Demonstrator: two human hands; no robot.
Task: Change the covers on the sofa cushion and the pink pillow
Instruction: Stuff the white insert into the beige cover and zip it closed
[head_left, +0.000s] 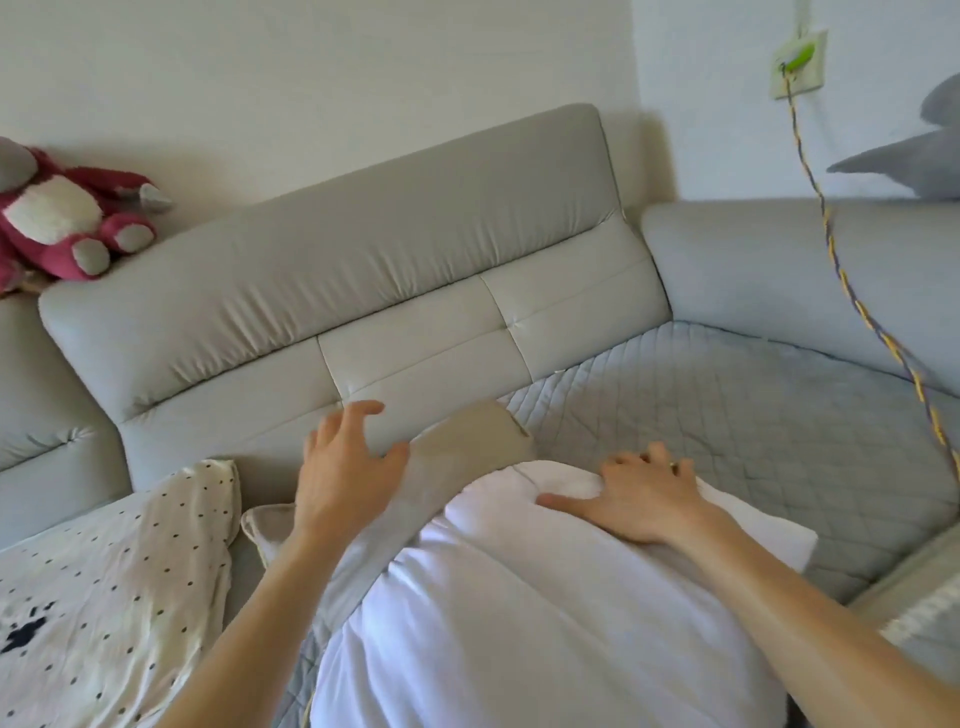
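A bare white cushion insert (519, 613) lies on the sofa seat in front of me. A beige-grey cover (467, 447) lies along its left side, blurred as if moving. My left hand (343, 467) hovers above that cover with fingers spread and holds nothing. My right hand (639, 499) rests flat on the top right of the white insert, fingers spread. A cream cover with dark dots (104, 571) lies crumpled on the seat at the left. No pink pillow is in sight.
A grey sofa backrest (363, 260) runs behind, with a quilted seat pad (727, 415) at the right corner. A red plush toy (67, 218) sits at the top left, a grey plush (914, 161) at the right. A braided cable (857, 301) hangs from a wall socket (800, 65).
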